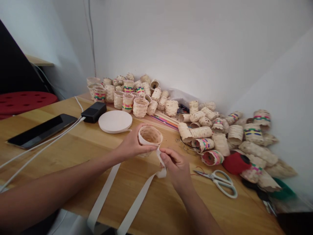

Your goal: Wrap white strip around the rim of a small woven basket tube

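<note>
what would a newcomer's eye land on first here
Most striking, probably, is the long heap of small cream woven baskets, some banded in bright colours, along the white wall. In the centre, the left hand holds a round cream woven basket while the right hand pinches a flat white ribbon near its rim. White-handled metal scissors lie on the wooden table, right of that hand.

No text, label, brand, number or sign can be read on any of the things around the hands [176, 165].
</note>
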Motion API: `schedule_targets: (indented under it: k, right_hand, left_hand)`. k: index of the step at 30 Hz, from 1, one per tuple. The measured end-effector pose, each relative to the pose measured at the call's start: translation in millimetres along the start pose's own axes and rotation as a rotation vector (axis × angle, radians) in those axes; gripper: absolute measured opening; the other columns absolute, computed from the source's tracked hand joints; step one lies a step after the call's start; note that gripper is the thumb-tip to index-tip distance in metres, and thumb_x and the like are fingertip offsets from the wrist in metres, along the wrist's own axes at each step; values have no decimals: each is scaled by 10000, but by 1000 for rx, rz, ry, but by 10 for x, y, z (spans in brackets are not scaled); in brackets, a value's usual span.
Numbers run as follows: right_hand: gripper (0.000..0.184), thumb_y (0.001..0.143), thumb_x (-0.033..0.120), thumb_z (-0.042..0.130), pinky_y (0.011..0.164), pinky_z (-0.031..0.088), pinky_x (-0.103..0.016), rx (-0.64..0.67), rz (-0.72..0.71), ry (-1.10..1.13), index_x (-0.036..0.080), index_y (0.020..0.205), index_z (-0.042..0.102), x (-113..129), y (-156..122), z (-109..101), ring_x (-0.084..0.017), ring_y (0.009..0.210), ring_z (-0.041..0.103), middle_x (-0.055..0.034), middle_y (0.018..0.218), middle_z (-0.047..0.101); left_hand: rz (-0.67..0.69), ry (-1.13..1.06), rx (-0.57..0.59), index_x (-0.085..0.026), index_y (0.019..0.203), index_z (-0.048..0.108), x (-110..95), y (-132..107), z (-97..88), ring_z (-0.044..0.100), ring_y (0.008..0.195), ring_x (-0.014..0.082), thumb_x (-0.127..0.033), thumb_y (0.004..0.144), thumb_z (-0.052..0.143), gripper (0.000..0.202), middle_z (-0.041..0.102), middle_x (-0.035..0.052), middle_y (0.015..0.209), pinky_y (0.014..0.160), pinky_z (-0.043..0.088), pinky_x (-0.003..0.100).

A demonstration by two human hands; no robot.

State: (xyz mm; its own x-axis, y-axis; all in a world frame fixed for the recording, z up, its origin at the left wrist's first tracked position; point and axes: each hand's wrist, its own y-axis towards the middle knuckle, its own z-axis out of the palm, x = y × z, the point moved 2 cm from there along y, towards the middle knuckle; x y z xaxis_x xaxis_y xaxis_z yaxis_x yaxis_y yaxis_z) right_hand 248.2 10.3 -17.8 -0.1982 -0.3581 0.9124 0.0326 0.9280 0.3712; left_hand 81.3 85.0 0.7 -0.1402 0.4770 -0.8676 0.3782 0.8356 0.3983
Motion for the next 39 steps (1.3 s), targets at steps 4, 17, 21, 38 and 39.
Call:
schedule_targets:
  k: [4, 17, 21, 38, 39]
  right_hand:
    - [160, 861, 274, 597, 550, 446, -221, 17, -64, -11, 255, 954, 726, -35, -5, -5, -109, 596, 556, 12, 704, 599]
    - [201, 871, 274, 582, 583, 460, -239, 9, -100, -118, 245, 1011, 724, -37, -12, -8, -132, 663, 583, -15, 795, 632]
    - [198, 867, 287, 578, 548, 454, -237, -4, -75, -92, 236, 985, 728, -41, -9, -28, -128, 626, 579, -13, 781, 623]
    - [237, 761, 345, 642, 526, 425, -226, -96, 196, 55, 185, 913, 728, -105, 25, -19, -111, 552, 525, 2, 662, 625]
    - [239, 749, 352, 648, 506, 411, -218, -104, 212, 70, 179, 893, 727, -106, 31, -13, -106, 529, 515, 11, 622, 606]
  left_hand:
    - [-7, -44, 7, -169, 1151, 457, 16, -5, 12, 592, 1030, 247, -376, 611, 789, 667, 623, 84, 1087, 901, 473, 359]
    - [-85, -176, 122, -164, 1337, 346, 122, -12, 61, 573, 1090, 268, -355, 582, 810, 907, 604, 120, 1173, 980, 428, 398]
    - [-90, -230, 222, -193, 1426, 215, 129, -36, 47, 544, 1148, 246, -374, 719, 710, 882, 542, 124, 1282, 999, 421, 385]
    - [255, 348, -89, -171, 1298, 383, 94, -72, 90, 521, 1156, 263, -322, 744, 698, 655, 524, 129, 1260, 1010, 416, 421]
    - [294, 394, -106, -176, 1297, 387, 99, -81, 97, 517, 1158, 266, -321, 749, 697, 646, 527, 127, 1256, 1008, 416, 424]
